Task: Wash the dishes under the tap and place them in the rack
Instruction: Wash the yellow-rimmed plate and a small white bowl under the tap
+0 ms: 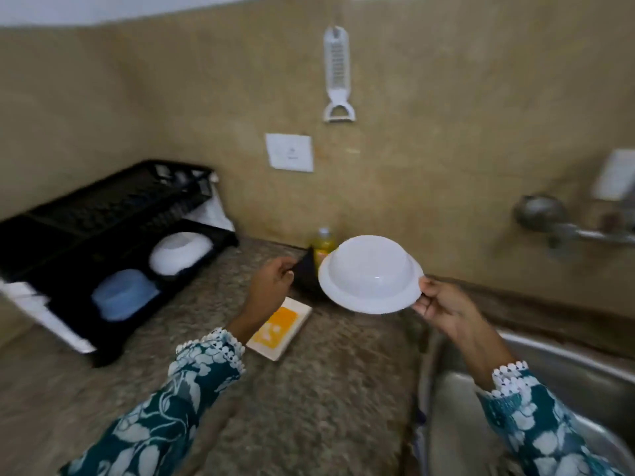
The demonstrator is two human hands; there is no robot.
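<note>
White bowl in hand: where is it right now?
Head view, centre-right: the white bowl is held at its rim by the right hand, above the counter, left of the sink.

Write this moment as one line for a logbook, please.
right hand: pinches white bowl rim | left hand: holds dark scrubber | bowl: over counter | rack: two bowls in

Speckled stone counter (309,389), black dish rack (103,235), soap dish (280,328) (orange bar), yellow bottle (323,247)
</note>
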